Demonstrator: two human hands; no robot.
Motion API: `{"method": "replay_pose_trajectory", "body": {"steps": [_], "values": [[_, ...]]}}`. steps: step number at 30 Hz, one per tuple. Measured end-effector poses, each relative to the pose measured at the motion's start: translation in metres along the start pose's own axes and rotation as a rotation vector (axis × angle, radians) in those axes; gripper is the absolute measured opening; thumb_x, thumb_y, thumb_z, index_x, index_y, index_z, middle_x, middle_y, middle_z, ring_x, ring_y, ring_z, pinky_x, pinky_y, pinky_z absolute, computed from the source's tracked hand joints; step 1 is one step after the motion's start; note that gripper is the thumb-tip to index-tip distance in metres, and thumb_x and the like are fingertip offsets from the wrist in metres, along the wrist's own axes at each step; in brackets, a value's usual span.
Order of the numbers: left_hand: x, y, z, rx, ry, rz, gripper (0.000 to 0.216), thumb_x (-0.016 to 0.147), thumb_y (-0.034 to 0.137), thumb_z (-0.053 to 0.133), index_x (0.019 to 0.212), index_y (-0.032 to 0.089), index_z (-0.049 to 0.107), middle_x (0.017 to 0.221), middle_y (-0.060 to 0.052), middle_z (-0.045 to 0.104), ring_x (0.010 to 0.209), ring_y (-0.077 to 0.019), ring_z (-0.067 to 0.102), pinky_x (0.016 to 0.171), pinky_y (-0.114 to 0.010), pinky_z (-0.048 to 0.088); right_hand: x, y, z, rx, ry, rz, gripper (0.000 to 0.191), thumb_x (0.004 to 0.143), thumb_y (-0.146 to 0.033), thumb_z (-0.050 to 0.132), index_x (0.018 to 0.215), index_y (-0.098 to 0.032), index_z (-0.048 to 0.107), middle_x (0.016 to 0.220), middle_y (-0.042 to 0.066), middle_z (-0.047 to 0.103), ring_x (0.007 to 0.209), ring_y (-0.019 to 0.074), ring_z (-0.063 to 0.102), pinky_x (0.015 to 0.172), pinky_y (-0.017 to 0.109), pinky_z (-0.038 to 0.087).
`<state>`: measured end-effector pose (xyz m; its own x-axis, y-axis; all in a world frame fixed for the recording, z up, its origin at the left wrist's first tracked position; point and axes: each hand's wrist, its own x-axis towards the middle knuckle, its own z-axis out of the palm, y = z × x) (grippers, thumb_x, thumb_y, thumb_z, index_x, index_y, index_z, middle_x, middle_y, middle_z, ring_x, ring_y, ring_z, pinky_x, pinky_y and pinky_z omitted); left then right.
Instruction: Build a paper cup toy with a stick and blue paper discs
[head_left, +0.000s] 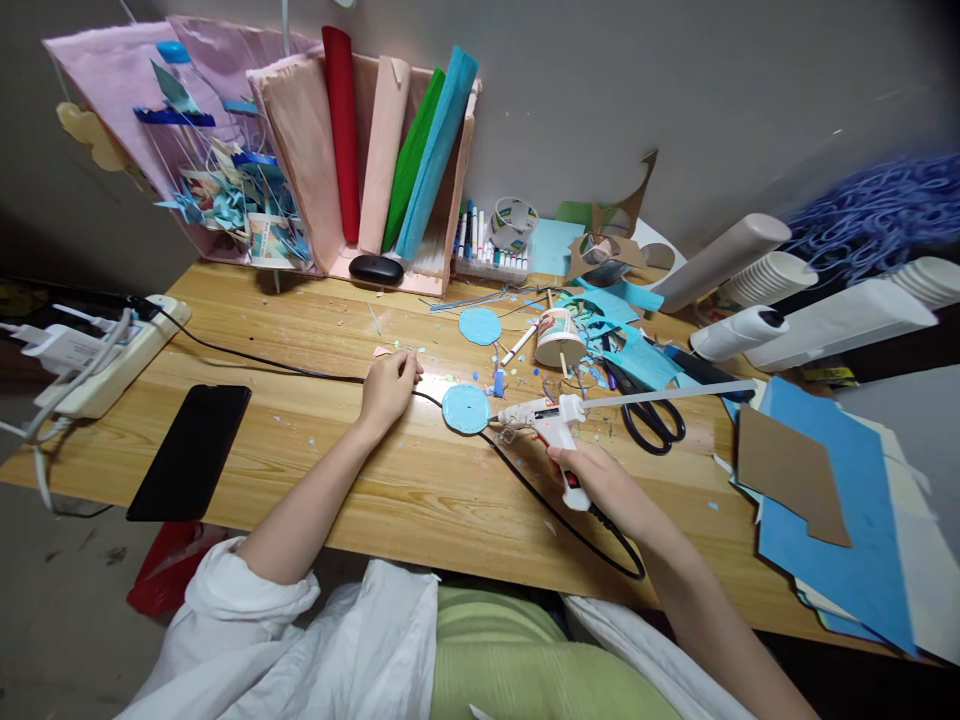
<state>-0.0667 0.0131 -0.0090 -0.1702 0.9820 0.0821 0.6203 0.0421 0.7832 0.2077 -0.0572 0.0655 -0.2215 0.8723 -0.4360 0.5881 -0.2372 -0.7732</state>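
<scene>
My right hand (592, 472) is wrapped round the handle of a white hot glue gun (551, 420). Its nozzle points left at a light blue paper disc (466, 408) lying on the wooden table (315, 330). A long glue stick (675, 393) juts out of the gun's back to the right. My left hand (388, 385) rests on the table left of the disc, fingers curled, pinching something small I cannot make out beside the gun's black cord (300, 368).
A black phone (191, 450) and a white power strip (105, 360) lie at the left. Black scissors (649, 415), a paper cup (559, 338), a second blue disc (479, 326) and blue scraps sit behind the gun. Blue card and cardboard (817, 480) lie right. Paper rolls (375, 150) stand at the back.
</scene>
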Motion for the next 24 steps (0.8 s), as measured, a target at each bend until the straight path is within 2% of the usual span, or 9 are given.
{"method": "replay_pose_trajectory", "body": {"steps": [9, 24], "values": [[0.000, 0.001, 0.000, -0.003, -0.002, 0.009, 0.041, 0.088, 0.041, 0.034, 0.067, 0.017, 0.060, 0.064, -0.003, 0.064, 0.062, -0.0150, 0.059, 0.062, -0.025, 0.043, 0.007, 0.008, -0.002, -0.007, 0.009, 0.006, 0.031, 0.079, -0.044, 0.040, 0.060, -0.020, 0.042, 0.057, -0.003, 0.044, 0.055, 0.0134, 0.042, 0.053, 0.026, 0.032], [-0.001, 0.001, -0.001, -0.010, -0.006, 0.007, 0.041, 0.088, 0.042, 0.035, 0.066, 0.018, 0.059, 0.063, -0.003, 0.064, 0.062, -0.0145, 0.059, 0.062, -0.025, 0.043, 0.015, -0.004, -0.002, -0.025, 0.010, 0.001, 0.032, 0.078, -0.044, 0.039, 0.057, -0.020, 0.040, 0.054, -0.003, 0.045, 0.054, 0.0132, 0.043, 0.052, 0.026, 0.032]]}}
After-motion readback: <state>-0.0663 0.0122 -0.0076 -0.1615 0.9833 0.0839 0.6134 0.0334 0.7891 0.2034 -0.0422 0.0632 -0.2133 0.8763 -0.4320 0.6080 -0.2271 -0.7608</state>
